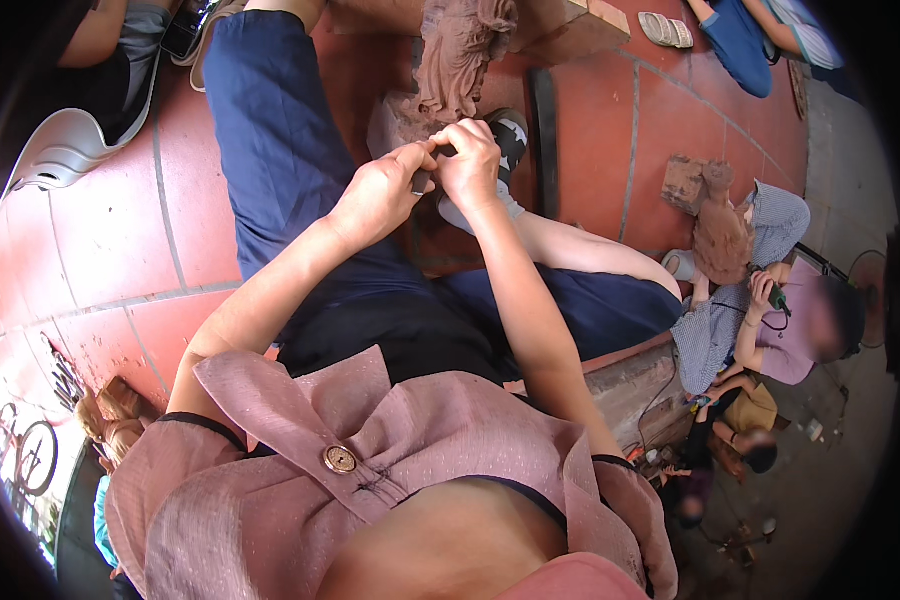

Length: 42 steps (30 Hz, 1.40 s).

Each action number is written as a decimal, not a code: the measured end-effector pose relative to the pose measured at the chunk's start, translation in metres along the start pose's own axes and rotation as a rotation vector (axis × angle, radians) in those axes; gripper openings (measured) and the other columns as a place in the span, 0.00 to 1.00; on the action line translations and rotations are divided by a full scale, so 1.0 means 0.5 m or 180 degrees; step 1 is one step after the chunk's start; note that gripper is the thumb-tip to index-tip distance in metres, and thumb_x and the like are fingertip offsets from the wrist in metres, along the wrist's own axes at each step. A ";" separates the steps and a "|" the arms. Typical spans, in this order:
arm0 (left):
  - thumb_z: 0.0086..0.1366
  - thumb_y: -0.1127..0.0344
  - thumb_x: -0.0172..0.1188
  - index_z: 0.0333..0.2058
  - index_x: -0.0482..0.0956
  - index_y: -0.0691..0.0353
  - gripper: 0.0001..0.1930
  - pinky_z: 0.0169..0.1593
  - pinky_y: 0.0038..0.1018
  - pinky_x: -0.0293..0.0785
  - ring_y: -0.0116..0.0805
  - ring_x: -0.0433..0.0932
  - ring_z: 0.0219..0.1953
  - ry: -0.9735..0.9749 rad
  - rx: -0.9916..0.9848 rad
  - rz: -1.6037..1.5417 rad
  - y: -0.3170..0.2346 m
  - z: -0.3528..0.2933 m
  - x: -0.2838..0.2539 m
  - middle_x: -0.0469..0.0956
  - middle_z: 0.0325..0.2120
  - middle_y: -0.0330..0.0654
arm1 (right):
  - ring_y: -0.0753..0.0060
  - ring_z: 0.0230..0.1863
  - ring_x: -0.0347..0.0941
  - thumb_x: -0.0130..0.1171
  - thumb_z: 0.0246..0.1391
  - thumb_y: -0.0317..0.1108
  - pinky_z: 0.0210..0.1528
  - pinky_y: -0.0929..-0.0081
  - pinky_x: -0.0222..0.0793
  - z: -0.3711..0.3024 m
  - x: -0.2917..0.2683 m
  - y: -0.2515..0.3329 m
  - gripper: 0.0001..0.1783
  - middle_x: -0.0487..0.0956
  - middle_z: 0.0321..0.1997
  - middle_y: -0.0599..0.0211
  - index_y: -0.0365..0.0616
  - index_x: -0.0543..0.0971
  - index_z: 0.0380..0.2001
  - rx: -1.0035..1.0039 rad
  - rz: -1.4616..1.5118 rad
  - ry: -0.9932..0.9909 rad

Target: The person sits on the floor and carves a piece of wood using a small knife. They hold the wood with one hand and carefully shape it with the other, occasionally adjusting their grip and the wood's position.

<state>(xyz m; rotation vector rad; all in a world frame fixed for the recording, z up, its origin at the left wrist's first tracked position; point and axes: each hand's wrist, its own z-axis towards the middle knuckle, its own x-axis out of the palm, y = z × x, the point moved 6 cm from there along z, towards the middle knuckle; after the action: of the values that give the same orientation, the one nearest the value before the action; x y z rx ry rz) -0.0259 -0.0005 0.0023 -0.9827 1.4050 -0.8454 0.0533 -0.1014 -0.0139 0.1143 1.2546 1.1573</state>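
Just below the carved figure (457, 65) near the top of the view, the person's two bare hands meet above the folded legs; the left hand (382, 195), fingers curled, pinches a small dark object (420, 182) between thumb and fingers; the right hand (473, 165) comes in from the other side, its thumb and fingertips bent together on the same object (its kind is mostly hidden by the fingers); whether the fingertips also touch the carved figure, I cannot tell. The carved figure is reddish brown, with folds of drapery cut into it; it stands just beyond the knuckles, near a squared wooden block (575, 32); a dark bar (544, 140) lies to the right of the hands, on the red tiled floor (110, 245).

Under the forearms are navy trousers (270, 110), the right leg bent inward; at the left is a grey plastic chair (70, 145), at the top right a pair of pale sandals (665, 30); farther right a co-worker in a mauve top (798, 335) holds a green tool (777, 298) beside another reddish-brown carving (722, 235).
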 end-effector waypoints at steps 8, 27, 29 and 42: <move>0.54 0.78 0.59 0.37 0.71 0.67 0.11 0.48 0.30 0.73 0.47 0.74 0.49 -0.0140 0.0172 0.0176 -0.009 0.004 -0.016 0.75 0.44 0.52 | 0.60 0.28 0.70 0.64 0.24 0.23 0.30 0.67 0.65 0.004 0.019 0.000 0.10 0.72 0.20 0.67 0.45 0.73 0.16 0.0011 0.0049 -0.0160; 0.57 0.74 0.58 0.39 0.71 0.64 0.11 0.55 0.33 0.67 0.47 0.68 0.56 -0.0318 0.0057 -0.0077 -0.004 0.006 -0.002 0.71 0.50 0.51 | 0.62 0.29 0.72 0.69 0.29 0.28 0.31 0.68 0.68 0.000 0.015 -0.013 0.11 0.75 0.22 0.66 0.43 0.75 0.18 0.0206 0.0087 -0.0009; 0.59 0.70 0.58 0.40 0.72 0.63 0.11 0.56 0.35 0.65 0.48 0.65 0.58 -0.0392 0.0148 0.0136 0.000 -0.007 0.006 0.69 0.51 0.52 | 0.59 0.31 0.70 0.66 0.27 0.27 0.35 0.66 0.66 -0.010 0.011 -0.007 0.12 0.74 0.25 0.65 0.44 0.75 0.21 0.0060 0.0196 -0.0026; 0.60 0.63 0.55 0.44 0.74 0.62 0.15 0.53 0.37 0.64 0.49 0.69 0.48 -0.0708 -0.0013 0.0212 0.006 -0.008 0.007 0.70 0.48 0.49 | 0.61 0.37 0.71 0.66 0.25 0.26 0.41 0.65 0.65 -0.020 -0.007 0.017 0.17 0.76 0.31 0.69 0.46 0.78 0.27 0.0152 0.0228 0.0025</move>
<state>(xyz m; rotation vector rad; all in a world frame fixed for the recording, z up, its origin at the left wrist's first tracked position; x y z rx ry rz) -0.0300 -0.0028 -0.0013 -0.9954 1.2422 -0.6625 0.0409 -0.1048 -0.0099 0.1916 1.2942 1.1904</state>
